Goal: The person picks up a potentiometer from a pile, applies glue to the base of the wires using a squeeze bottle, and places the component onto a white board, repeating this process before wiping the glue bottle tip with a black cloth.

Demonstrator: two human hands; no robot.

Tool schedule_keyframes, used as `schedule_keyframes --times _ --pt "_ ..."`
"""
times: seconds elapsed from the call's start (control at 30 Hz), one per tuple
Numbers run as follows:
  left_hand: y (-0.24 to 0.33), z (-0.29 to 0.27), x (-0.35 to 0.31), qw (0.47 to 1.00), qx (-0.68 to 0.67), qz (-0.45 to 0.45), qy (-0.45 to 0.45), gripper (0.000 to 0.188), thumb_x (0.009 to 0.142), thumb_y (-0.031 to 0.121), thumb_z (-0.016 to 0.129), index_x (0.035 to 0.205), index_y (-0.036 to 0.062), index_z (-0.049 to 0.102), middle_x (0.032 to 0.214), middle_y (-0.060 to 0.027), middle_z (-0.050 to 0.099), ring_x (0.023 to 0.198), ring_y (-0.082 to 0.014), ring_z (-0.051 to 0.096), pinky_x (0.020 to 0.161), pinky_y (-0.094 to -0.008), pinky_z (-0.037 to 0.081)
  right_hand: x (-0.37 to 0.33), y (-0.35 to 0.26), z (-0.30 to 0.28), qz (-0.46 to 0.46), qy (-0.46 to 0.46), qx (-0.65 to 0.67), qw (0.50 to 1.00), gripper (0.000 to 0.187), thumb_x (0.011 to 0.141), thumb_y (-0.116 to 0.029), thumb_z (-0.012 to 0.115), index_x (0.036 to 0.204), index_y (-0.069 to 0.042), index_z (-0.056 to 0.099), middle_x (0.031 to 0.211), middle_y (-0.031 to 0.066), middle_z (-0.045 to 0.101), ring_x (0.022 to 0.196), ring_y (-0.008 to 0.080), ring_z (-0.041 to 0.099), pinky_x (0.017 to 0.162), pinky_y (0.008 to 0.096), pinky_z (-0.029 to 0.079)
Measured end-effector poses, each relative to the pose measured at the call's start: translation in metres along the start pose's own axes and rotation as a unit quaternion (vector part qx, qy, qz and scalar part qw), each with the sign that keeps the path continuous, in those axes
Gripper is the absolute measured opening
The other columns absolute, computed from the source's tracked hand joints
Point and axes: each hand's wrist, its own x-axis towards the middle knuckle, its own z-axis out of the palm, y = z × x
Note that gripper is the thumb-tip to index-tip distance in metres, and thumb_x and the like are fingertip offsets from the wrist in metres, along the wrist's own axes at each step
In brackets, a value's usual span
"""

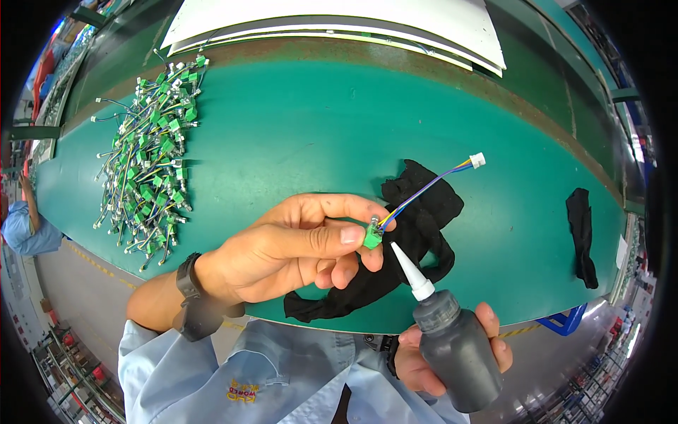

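Note:
Between thumb and fingers, my left hand [304,244] pinches a small green connector [373,237]. A bundle of yellow, blue and purple wires [424,191] runs from it up to the right and ends in a white plug [477,160]. Wrapped in my right hand [417,364] is a dark squeeze bottle [460,353] with a white cone nozzle [411,272]. The nozzle points up and left, its tip just below and right of the connector, apart from it. Beneath both hands a crumpled black cloth [360,283] lies on the green table [282,134].
On the table's left lies a large heap of similar green connectors with wires [152,162]. Another black cloth [580,237] is at the right. White boards [339,21] stand along the far edge. A person in blue [32,226] is at far left, and a blue stool [565,321] at lower right.

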Motion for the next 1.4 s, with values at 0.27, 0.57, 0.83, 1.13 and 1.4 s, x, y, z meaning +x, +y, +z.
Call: schedule_keyframes --times 0.27,0.57,0.83,1.13,1.4 --pt "0.001 0.004 0.0 1.0 0.011 -0.007 0.02 0.037 0.092 0.011 0.055 0.124 -0.0056 0.047 0.084 -0.01 0.063 0.054 -0.0073 0.053 0.045 -0.0168 0.037 -0.002 0.007 -0.003 -0.024 -0.046 0.045 0.998 0.06 0.098 -0.048 0.029 0.133 0.001 0.028 0.131 0.0204 0.03 0.101 0.0369 0.056 0.05 0.025 0.053" --pt "0.001 0.004 -0.001 1.0 0.013 -0.006 0.016 0.038 0.091 0.011 0.055 0.124 -0.0063 0.047 0.083 -0.0104 0.063 0.053 -0.0076 0.053 0.045 -0.017 0.037 0.003 0.008 0.016 -0.059 0.02 0.058 0.996 0.061 0.098 -0.048 0.03 0.132 0.003 0.026 0.131 0.0189 0.028 0.103 0.0366 0.056 0.047 0.0234 0.053" --pt "0.0 0.004 0.0 1.0 0.008 -0.01 0.011 0.038 0.091 0.011 0.055 0.125 -0.0064 0.047 0.083 -0.0111 0.061 0.054 -0.0074 0.052 0.046 -0.0174 0.038 0.001 0.008 0.015 -0.05 0.018 0.08 0.995 0.061 0.098 -0.046 0.032 0.133 0.004 0.024 0.131 0.0198 0.028 0.105 0.0373 0.054 0.054 0.0263 0.053" --pt "0.0 0.003 0.0 1.0 0.014 -0.007 0.006 0.039 0.091 0.012 0.055 0.125 -0.0068 0.047 0.084 -0.0104 0.06 0.054 -0.0071 0.05 0.046 -0.0172 0.036 0.003 0.01 0.009 -0.033 0.026 0.001 0.999 0.056 0.099 -0.041 0.033 0.136 -0.001 0.024 0.132 0.0209 0.028 0.106 0.0381 0.054 0.074 0.0346 0.049" --pt "0.0 0.004 0.0 1.0 0.023 -0.001 0.012 0.039 0.091 0.011 0.055 0.125 -0.0065 0.047 0.083 -0.0101 0.063 0.053 -0.0071 0.051 0.044 -0.0173 0.034 -0.006 -0.002 0.026 0.038 0.14 0.107 0.984 0.057 0.098 -0.048 0.029 0.134 -0.004 0.032 0.13 0.0201 0.033 0.101 0.0376 0.057 0.064 0.029 0.052"
